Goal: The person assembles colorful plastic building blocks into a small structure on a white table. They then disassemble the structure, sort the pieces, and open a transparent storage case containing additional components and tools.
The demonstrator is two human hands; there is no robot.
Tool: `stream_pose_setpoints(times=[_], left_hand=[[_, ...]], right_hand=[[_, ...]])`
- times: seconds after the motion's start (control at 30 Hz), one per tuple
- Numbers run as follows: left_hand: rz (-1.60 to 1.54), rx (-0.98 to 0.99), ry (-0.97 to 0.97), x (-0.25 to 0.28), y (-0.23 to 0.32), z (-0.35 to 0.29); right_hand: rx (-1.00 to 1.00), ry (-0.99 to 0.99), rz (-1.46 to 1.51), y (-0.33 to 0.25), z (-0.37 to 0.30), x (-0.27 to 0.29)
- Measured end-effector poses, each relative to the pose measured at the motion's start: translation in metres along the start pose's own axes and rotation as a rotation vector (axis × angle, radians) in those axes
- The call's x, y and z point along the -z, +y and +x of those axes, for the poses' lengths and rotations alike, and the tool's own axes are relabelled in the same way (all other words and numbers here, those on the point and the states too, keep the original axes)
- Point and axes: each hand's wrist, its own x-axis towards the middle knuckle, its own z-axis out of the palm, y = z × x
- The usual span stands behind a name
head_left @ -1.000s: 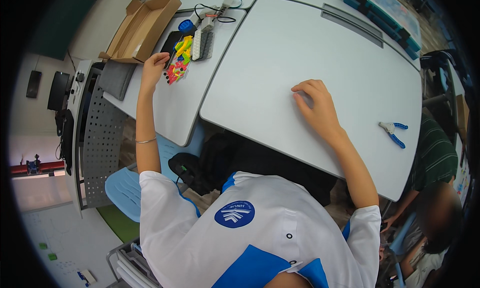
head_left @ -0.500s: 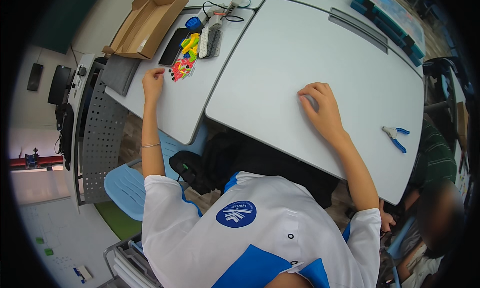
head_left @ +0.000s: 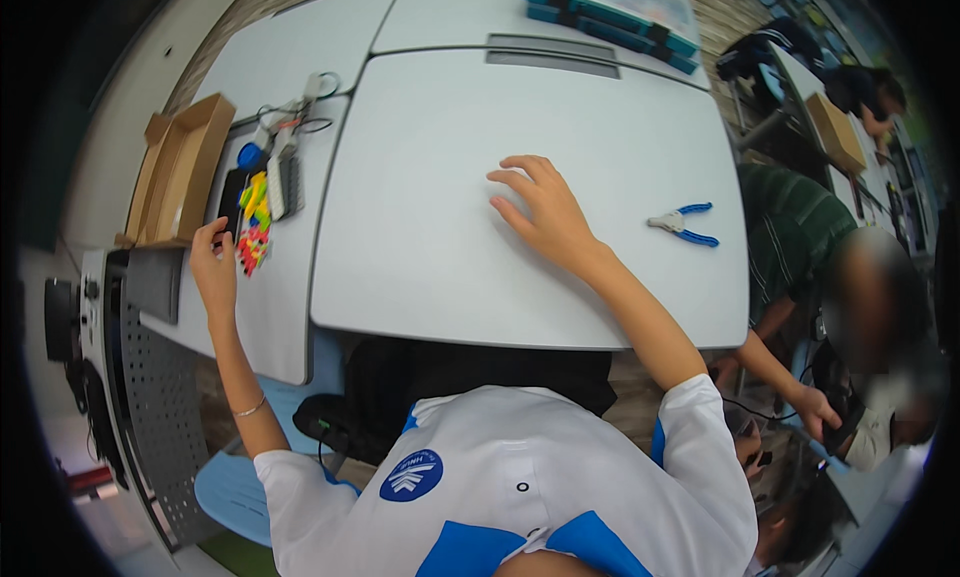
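My left hand (head_left: pixel 214 267) is at the left table, its fingers bent together beside a pile of small red and pink pieces (head_left: pixel 253 249). Something small and dark shows at the fingertips, too small to name. Yellow and green plastic pieces (head_left: pixel 256 199) lie just beyond the pile, with a black phone-like slab (head_left: pixel 233 190) alongside. My right hand (head_left: pixel 545 209) is over the middle of the white table (head_left: pixel 420 267), fingers apart and holding nothing. To its right lie blue-handled pliers (head_left: pixel 685 224).
An open cardboard box (head_left: pixel 185 167) stands at the far left near a grey brick-like block (head_left: pixel 287 185), a blue round part (head_left: pixel 250 157) and a power strip with cables (head_left: pixel 290 117). Teal cases (head_left: pixel 610 22) sit at the back. Another person (head_left: pixel 800 227) is close on the right.
The view has swung, so the tables appear shifted left and turned. My right hand's fingers are spread wider. My left hand stays beside the small pieces, fingers bent.
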Motion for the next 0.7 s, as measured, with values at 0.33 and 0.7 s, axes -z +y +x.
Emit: stream_pose_setpoints(times=[0.33, 0.7], left_hand=[[-0.341, -0.724, -0.519, -0.158, 0.287, 0.064], [-0.241, 0.054, -0.241, -0.421, 0.354, 0.297]], right_hand=[[-0.032, -0.151, -0.32, 0.05, -0.024, -0.008], [-0.003, -0.131, -0.233, 0.036, -0.015, -0.01]])
